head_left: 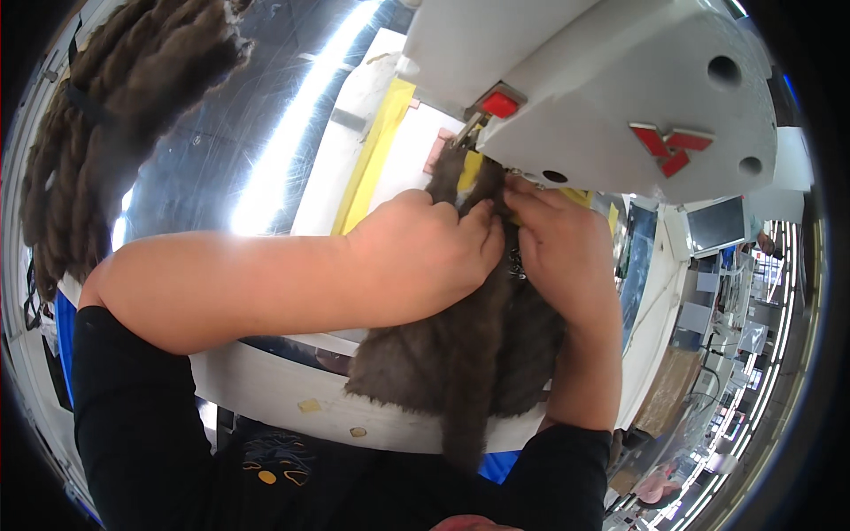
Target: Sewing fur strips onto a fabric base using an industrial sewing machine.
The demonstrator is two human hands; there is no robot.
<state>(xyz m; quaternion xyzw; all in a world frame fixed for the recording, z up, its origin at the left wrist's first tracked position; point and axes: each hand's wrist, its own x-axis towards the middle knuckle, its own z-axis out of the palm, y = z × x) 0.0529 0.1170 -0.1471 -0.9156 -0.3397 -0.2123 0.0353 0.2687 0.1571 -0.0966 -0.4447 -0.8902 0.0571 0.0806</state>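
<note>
A piece of dark brown fur fabric lies under the head of a white sewing machine, its lower part draping over the table's near edge. My left hand is closed on the fur just in front of the needle area, fingers curled over it. Close by on the right, my right hand pinches the fur's edge beside the machine. Two strips of fur reach up to the presser foot, with yellow showing between them. The needle itself is hidden behind the machine head and the fur.
Bundled brown fur strips are heaped at the far left. A shiny metal tabletop stretches behind my left forearm. Yellow tape runs along the white machine bed. A small grey screen and a cardboard box stand at the right.
</note>
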